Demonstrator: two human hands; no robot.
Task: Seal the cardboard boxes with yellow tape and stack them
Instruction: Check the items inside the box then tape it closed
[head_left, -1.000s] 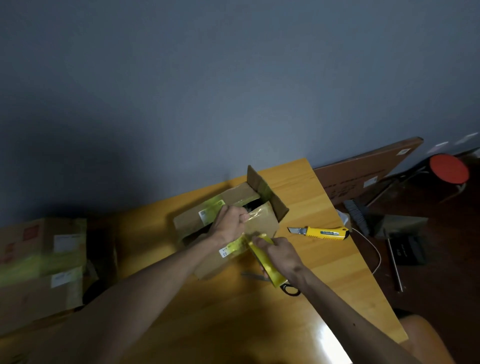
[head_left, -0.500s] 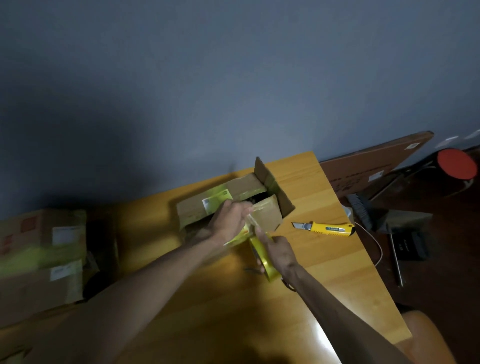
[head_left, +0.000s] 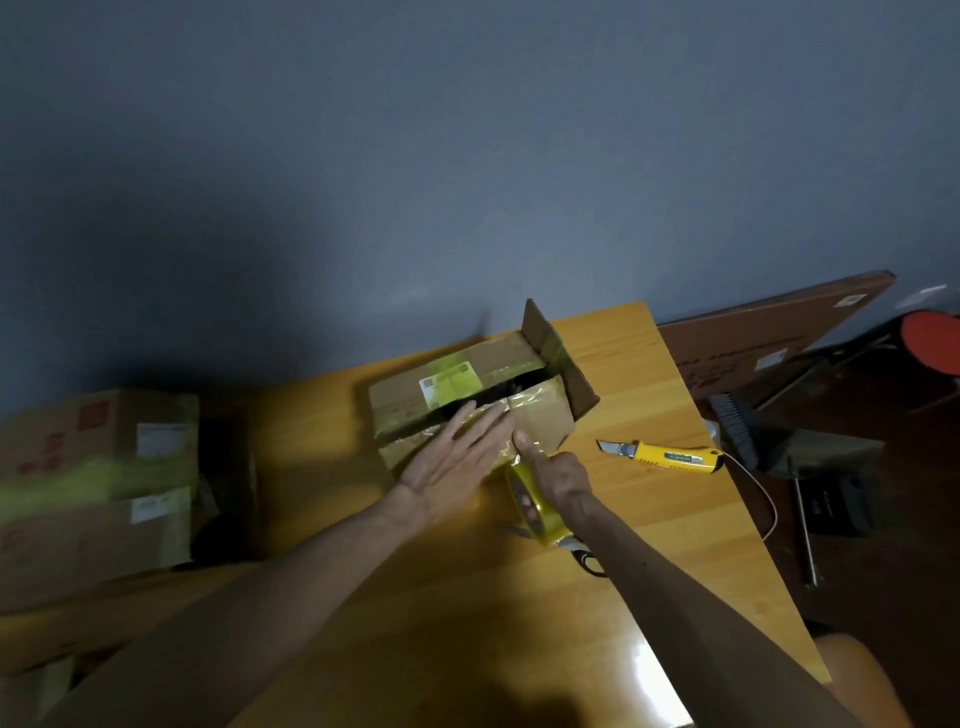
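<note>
Table of yellow wood runs up to a grey wall. At the left stand taped boxes, one on another, blurred. Near the table's far edge lies the open box. Its long flaps are folded almost shut with a dark gap between them, and one end flap stands upright. The left hand lies flat on the near flap, fingers straight and together, pressing down. The right hand is curled round the tape roll, held on edge just beside the box, with the thumb stretched onto a glossy strip on the flap. A yellow knife lies to the right, apart from the box. Scissors poke out from under the right wrist.

To do this step well, I'd judge, the upright flap wants folding in first. The flat hand should then close the gap and hold the flaps level while the roll is drawn across the seam under tension. The thumb should rub the strip down so no crease forms.

Dim light makes the strip hard to trace. It may be stuck at the near edge, but where it ends I cannot tell. The box's inside is dark, and most of the scissors is hidden.
</note>
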